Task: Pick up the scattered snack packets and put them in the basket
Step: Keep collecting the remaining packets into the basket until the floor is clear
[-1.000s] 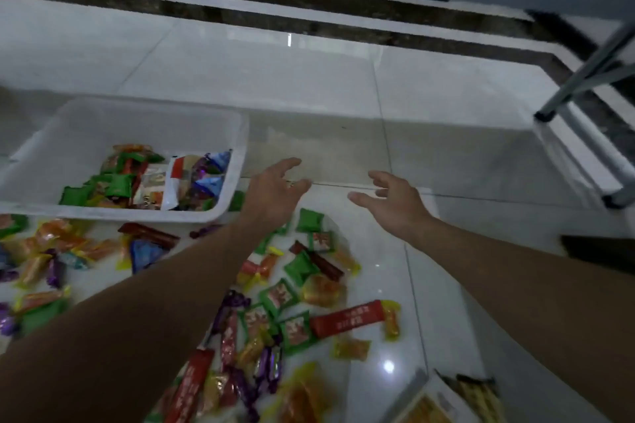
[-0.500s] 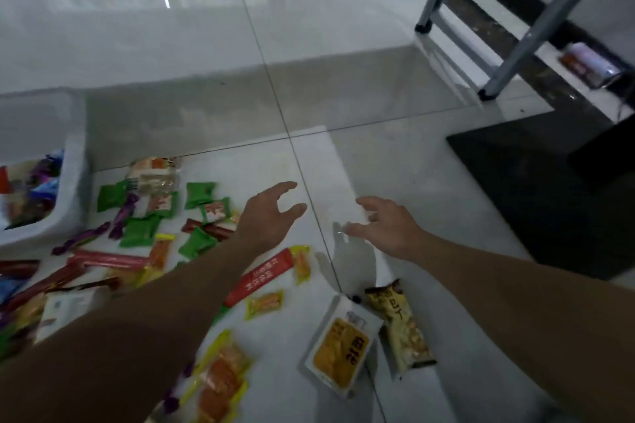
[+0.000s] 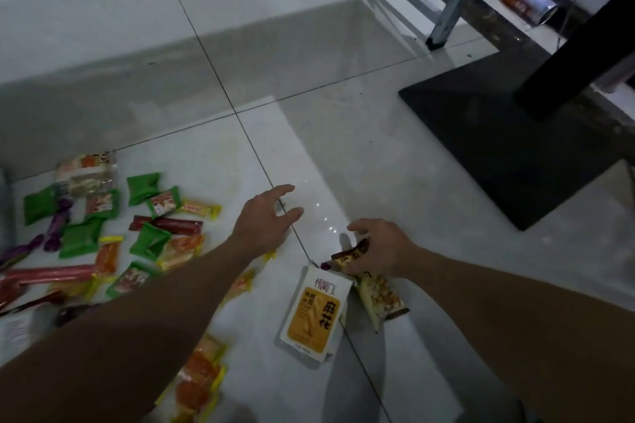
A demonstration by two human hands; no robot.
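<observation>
Grips the top end of the brown-and-yellow packet (image 3: pixel 378 295) in the right hand (image 3: pixel 381 247), fingers curled round it, down on the floor (image 3: pixel 275 62), against the white-and-orange packet (image 3: pixel 314 314) lying flat just to its left. Holds the left hand (image 3: pixel 264 223) open, fingers spread, over a tile joint. Beyond that arm, scattered packets (image 3: pixel 82 237) in green, red, orange and purple, loose on the floor.

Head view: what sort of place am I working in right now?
Probably an indoor room, home or office, at floor level: glossy white floor tiles, grey metal frame legs and a black pedestal base standing on them, snack packets strewn across the tiles, the right hand gripping a brown packet.
</observation>
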